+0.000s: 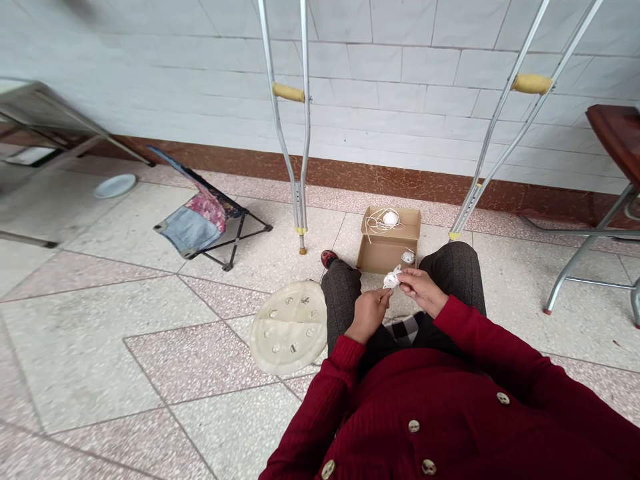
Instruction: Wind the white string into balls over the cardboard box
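Tiled floor (100,347) is running up to a white tiled wall (400,87), crutches (298,200) leaning there. I'm seeing an open cardboard box (380,255) holding white cord (383,221) just ahead of the knees (453,273). Left hand (367,315) and right hand (423,291) are both clenching their fingers on a small white bundle (393,280) between them, above the lap.

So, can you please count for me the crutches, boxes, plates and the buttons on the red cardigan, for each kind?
Crutches: 2
Cardboard boxes: 1
Plates: 1
Cardigan buttons: 4
Total: 8
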A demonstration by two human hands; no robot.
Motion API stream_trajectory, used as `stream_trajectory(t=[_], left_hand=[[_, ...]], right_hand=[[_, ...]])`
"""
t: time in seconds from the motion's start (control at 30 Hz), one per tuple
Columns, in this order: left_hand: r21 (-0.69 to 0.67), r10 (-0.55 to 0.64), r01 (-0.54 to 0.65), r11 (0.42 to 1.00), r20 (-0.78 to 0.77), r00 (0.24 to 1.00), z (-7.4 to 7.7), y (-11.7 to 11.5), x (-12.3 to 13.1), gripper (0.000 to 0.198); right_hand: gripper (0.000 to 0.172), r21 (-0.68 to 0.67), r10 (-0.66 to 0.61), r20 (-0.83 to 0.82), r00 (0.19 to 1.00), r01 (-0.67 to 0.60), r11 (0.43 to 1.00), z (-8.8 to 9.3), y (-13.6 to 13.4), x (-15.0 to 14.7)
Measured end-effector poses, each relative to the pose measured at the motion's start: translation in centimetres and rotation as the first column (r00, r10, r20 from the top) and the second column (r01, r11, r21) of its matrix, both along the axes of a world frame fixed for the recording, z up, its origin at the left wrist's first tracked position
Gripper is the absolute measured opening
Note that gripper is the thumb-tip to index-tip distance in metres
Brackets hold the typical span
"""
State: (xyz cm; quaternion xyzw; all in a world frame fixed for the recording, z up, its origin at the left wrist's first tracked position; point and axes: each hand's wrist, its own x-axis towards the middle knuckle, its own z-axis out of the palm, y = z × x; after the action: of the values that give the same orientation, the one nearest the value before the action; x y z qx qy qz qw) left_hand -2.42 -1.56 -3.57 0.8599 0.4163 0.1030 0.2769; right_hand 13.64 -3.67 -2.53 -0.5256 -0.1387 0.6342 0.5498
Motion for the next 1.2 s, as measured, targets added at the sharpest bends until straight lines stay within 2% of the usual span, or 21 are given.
stream_trajectory(t=[0.13, 0.27, 0.3, 0.37, 0.43, 0.5, 0.6, 0.67, 0.73, 0.8, 0.83, 0.87, 0.9, 0.97, 1.0, 1.07, 1.13, 1.2], left_hand=[[0.198, -0.051, 0.053, 0.979, -0.019, 0.999, 0.4, 2.8, 0.1, 0.026], [0.339, -0.125, 0.137, 0.931, -0.057, 0.991, 2.6, 5.7, 0.7, 0.025], [0.36, -0.137, 0.152, 0.92, -0.067, 0.988, 3.3, 6.1, 0.9, 0.024], [0.382, -0.156, 0.173, 0.908, -0.076, 0.985, 4.3, 6.3, 1.3, 0.022], [0.36, -0.161, 0.168, 0.918, -0.049, 0.986, 4.8, 5.4, 1.8, 0.023], [0.275, -0.158, 0.148, 0.95, 0.015, 0.987, 4.5, 4.0, 2.1, 0.026], [0.052, -0.145, 0.139, 0.989, 0.148, 0.978, 3.1, 2.1, 2.2, 0.032], [-0.077, -0.102, 0.12, 0.99, 0.204, 0.974, 2.2, 2.1, 1.8, 0.033], [-0.12, -0.057, 0.083, 0.989, 0.209, 0.976, 1.9, 3.0, 1.3, 0.031], [-0.067, -0.076, 0.089, 0.994, 0.179, 0.981, 2.4, 4.3, 0.9, 0.027], [-0.016, -0.11, 0.114, 0.993, 0.157, 0.981, 2.9, 4.8, 0.8, 0.025], [0.043, -0.149, 0.144, 0.989, 0.131, 0.98, 3.4, 5.2, 0.8, 0.024], [0.1, -0.181, 0.171, 0.98, 0.102, 0.978, 4.0, 5.4, 1.0, 0.024], [0.167, -0.199, 0.187, 0.968, 0.058, 0.978, 4.7, 5.0, 1.6, 0.025], [0.168, -0.186, 0.175, 0.97, 0.053, 0.981, 4.8, 4.5, 2.0, 0.026], [0.084, -0.159, 0.152, 0.985, 0.082, 0.984, 4.5, 3.4, 2.6, 0.028], [-0.059, -0.144, 0.154, 0.986, 0.147, 0.979, 3.6, 2.5, 2.8, 0.031], [-0.169, -0.115, 0.149, 0.974, 0.192, 0.975, 2.6, 2.3, 2.4, 0.033]], right_hand=[[0.025, -0.033, 0.085, -0.053, 0.995, -0.087, 0.996, 0.3, -1.6, 0.5], [0.022, -0.039, 0.172, 0.068, 0.983, -0.169, 0.985, -0.4, -2.5, 0.9], [0.022, -0.034, 0.17, 0.115, 0.979, -0.167, 0.985, -0.8, -2.3, 1.0], [0.022, -0.016, 0.074, 0.179, 0.981, -0.072, 0.997, -1.5, -1.5, 1.1], [0.023, 0.004, -0.082, 0.186, 0.979, 0.083, 0.997, -1.9, 0.0, 1.2], [0.023, 0.024, -0.205, 0.17, 0.964, 0.204, 0.979, -1.6, 1.6, 1.3], [0.022, 0.085, -0.26, 0.103, 0.96, 0.252, 0.964, -0.1, 2.8, 1.5], [0.022, 0.123, -0.188, 0.012, 0.982, 0.185, 0.975, 1.1, 2.3, 1.6], [0.022, 0.119, 0.013, -0.04, 0.999, -0.009, 0.993, 1.8, 0.8, 1.7], [0.02, 0.066, 0.26, 0.009, 0.966, -0.26, 0.963, 1.6, -0.9, 1.9], [0.019, 0.031, 0.345, 0.068, 0.936, -0.348, 0.937, 1.2, -1.4, 2.0], [0.019, -0.001, 0.381, 0.145, 0.913, -0.385, 0.923, 0.6, -1.6, 2.2], [0.02, -0.019, 0.358, 0.232, 0.904, -0.364, 0.931, 0.0, -1.5, 2.3], [0.024, 0.013, 0.176, 0.379, 0.908, -0.196, 0.981, -0.9, -0.5, 2.5], [0.025, 0.053, 0.062, 0.409, 0.91, -0.091, 0.994, -1.1, 0.3, 2.5], [0.027, 0.136, -0.129, 0.376, 0.917, 0.083, 0.987, -0.8, 1.8, 2.2], [0.026, 0.173, -0.188, 0.261, 0.947, 0.146, 0.974, 0.1, 2.5, 1.7], [0.022, 0.177, -0.128, 0.179, 0.976, 0.096, 0.98, 1.1, 2.0, 1.2]])
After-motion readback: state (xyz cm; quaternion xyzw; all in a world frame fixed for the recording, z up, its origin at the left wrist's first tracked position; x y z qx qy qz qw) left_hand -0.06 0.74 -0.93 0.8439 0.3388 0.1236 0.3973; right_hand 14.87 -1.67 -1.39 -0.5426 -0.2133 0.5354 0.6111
